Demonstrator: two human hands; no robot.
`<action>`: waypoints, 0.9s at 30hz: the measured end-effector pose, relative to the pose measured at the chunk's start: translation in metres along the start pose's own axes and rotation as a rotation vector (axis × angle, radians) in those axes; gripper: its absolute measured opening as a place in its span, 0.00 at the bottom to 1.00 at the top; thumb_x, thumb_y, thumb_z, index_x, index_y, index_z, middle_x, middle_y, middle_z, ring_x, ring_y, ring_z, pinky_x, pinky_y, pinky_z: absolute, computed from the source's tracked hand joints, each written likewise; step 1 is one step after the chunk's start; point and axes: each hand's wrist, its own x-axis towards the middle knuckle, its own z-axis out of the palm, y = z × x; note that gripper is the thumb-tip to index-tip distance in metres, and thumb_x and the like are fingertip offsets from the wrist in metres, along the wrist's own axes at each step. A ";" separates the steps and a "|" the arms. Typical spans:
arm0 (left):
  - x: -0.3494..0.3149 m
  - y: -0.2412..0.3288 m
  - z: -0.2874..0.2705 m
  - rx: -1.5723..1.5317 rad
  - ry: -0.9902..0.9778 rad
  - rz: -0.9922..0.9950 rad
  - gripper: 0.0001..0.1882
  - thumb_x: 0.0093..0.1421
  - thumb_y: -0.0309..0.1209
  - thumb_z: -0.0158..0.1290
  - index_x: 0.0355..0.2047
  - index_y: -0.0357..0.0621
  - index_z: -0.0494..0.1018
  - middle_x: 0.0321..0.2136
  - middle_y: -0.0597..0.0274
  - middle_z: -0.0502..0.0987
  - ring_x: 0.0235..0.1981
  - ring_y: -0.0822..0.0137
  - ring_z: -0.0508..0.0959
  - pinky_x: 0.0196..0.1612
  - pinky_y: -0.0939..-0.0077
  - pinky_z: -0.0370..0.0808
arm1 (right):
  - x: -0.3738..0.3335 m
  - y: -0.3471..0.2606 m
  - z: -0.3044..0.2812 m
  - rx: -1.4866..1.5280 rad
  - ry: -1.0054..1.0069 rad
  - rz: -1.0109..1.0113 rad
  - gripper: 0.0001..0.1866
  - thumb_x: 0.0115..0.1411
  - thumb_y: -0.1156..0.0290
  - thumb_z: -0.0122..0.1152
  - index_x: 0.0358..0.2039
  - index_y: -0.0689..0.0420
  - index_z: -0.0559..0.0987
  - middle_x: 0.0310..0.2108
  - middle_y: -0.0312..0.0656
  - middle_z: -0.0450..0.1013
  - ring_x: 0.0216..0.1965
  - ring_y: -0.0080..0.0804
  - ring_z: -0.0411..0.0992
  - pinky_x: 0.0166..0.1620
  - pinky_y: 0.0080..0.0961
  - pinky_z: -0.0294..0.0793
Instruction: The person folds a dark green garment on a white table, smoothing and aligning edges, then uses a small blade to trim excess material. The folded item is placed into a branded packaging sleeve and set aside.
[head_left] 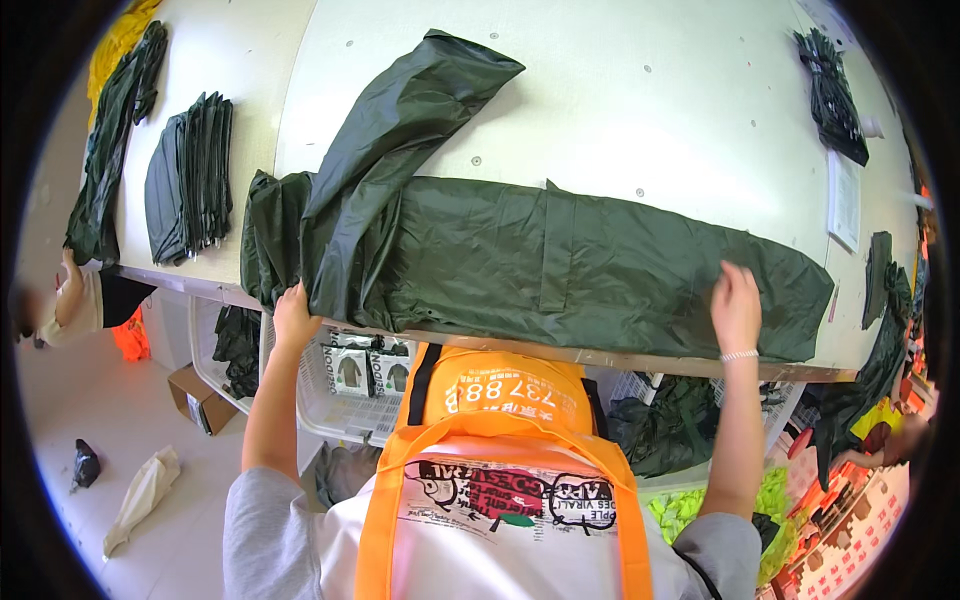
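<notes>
A dark green raincoat (480,255) lies folded into a long strip along the near edge of the white table (590,110). Its sleeve (410,105) slants up and away to the right from the left end. My left hand (296,315) is closed on the coat's near edge, just below the bunched fabric. Over the right part of the strip, my right hand (737,308) rests on the cloth with its fingers stretched forward and holding nothing. A bracelet circles my right wrist.
Folded dark green pieces (190,180) stand at the table's left. A dark bundle (832,95) lies at the far right. White baskets (345,395) with packaged goods sit below the edge. A cardboard box (203,398) is on the floor. Another person's arm (68,290) shows at left.
</notes>
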 end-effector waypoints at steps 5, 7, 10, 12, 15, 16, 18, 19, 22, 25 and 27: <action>-0.001 -0.002 0.008 -0.011 0.009 0.018 0.37 0.39 0.28 0.55 0.54 0.33 0.63 0.36 0.48 0.74 0.41 0.48 0.72 0.44 0.58 0.70 | 0.028 -0.204 0.043 0.128 -0.182 -0.144 0.34 0.48 0.52 0.67 0.49 0.59 0.68 0.46 0.51 0.67 0.45 0.47 0.71 0.43 0.35 0.74; 0.001 -0.002 0.008 -0.012 0.047 0.045 0.38 0.39 0.28 0.56 0.55 0.33 0.63 0.36 0.48 0.74 0.41 0.48 0.72 0.44 0.58 0.69 | 0.029 -0.208 0.077 0.060 -0.143 -0.186 0.26 0.51 0.63 0.63 0.48 0.60 0.68 0.41 0.52 0.67 0.43 0.48 0.70 0.42 0.39 0.74; -0.002 0.003 0.006 -0.012 0.032 0.004 0.39 0.38 0.27 0.57 0.55 0.32 0.63 0.36 0.48 0.74 0.41 0.48 0.72 0.44 0.59 0.69 | 0.035 -0.181 0.094 0.068 -0.101 -0.211 0.11 0.53 0.79 0.49 0.39 0.63 0.71 0.32 0.51 0.71 0.34 0.48 0.73 0.38 0.42 0.75; -0.003 0.001 0.007 -0.007 0.000 -0.015 0.40 0.37 0.26 0.57 0.55 0.32 0.62 0.36 0.49 0.74 0.41 0.48 0.72 0.45 0.58 0.69 | 0.045 -0.166 0.086 0.313 -0.180 -0.151 0.13 0.53 0.81 0.52 0.41 0.61 0.72 0.32 0.51 0.74 0.30 0.46 0.73 0.37 0.35 0.76; -0.005 0.002 0.006 -0.024 0.040 0.012 0.37 0.37 0.26 0.56 0.53 0.32 0.65 0.36 0.50 0.74 0.41 0.49 0.72 0.44 0.59 0.69 | 0.064 -0.136 0.073 1.236 -0.335 0.415 0.15 0.54 0.82 0.54 0.44 0.61 0.71 0.30 0.42 0.74 0.26 0.32 0.72 0.33 0.24 0.74; -0.006 0.000 0.010 -0.026 0.047 0.020 0.37 0.37 0.26 0.56 0.52 0.32 0.65 0.36 0.50 0.74 0.41 0.49 0.72 0.44 0.59 0.69 | 0.059 -0.131 0.070 1.413 -0.330 0.590 0.14 0.55 0.81 0.54 0.43 0.60 0.71 0.30 0.37 0.73 0.25 0.24 0.69 0.31 0.20 0.71; -0.005 -0.005 0.017 -0.028 0.061 0.047 0.36 0.37 0.26 0.56 0.52 0.32 0.65 0.36 0.50 0.74 0.41 0.49 0.72 0.44 0.60 0.69 | 0.047 -0.132 0.075 1.188 -0.332 0.549 0.13 0.54 0.80 0.55 0.41 0.61 0.70 0.29 0.38 0.73 0.25 0.25 0.70 0.31 0.21 0.72; -0.005 -0.004 0.015 -0.025 0.065 0.059 0.36 0.37 0.26 0.55 0.52 0.32 0.65 0.36 0.50 0.74 0.41 0.49 0.72 0.44 0.60 0.69 | 0.038 -0.129 0.084 1.082 -0.329 0.536 0.12 0.54 0.80 0.56 0.40 0.61 0.70 0.29 0.38 0.73 0.25 0.25 0.70 0.31 0.21 0.72; -0.007 -0.005 0.010 -0.012 0.061 0.071 0.35 0.37 0.25 0.54 0.51 0.31 0.65 0.36 0.49 0.74 0.41 0.49 0.72 0.43 0.59 0.69 | 0.048 -0.166 0.079 0.327 -0.031 0.022 0.17 0.51 0.70 0.63 0.40 0.61 0.71 0.34 0.45 0.72 0.35 0.39 0.72 0.38 0.30 0.73; -0.003 -0.009 0.012 -0.017 0.047 0.094 0.35 0.37 0.25 0.54 0.51 0.31 0.65 0.35 0.49 0.74 0.40 0.48 0.72 0.43 0.59 0.69 | 0.073 -0.195 0.077 -0.025 -0.071 -0.322 0.19 0.53 0.63 0.64 0.40 0.61 0.73 0.41 0.47 0.70 0.46 0.44 0.68 0.45 0.35 0.72; -0.004 -0.008 0.012 -0.022 0.076 0.104 0.35 0.37 0.25 0.54 0.51 0.31 0.65 0.35 0.49 0.74 0.40 0.48 0.71 0.43 0.59 0.69 | 0.090 -0.192 0.097 -0.120 -0.173 -0.315 0.14 0.52 0.65 0.64 0.34 0.62 0.76 0.35 0.49 0.73 0.40 0.47 0.72 0.42 0.37 0.73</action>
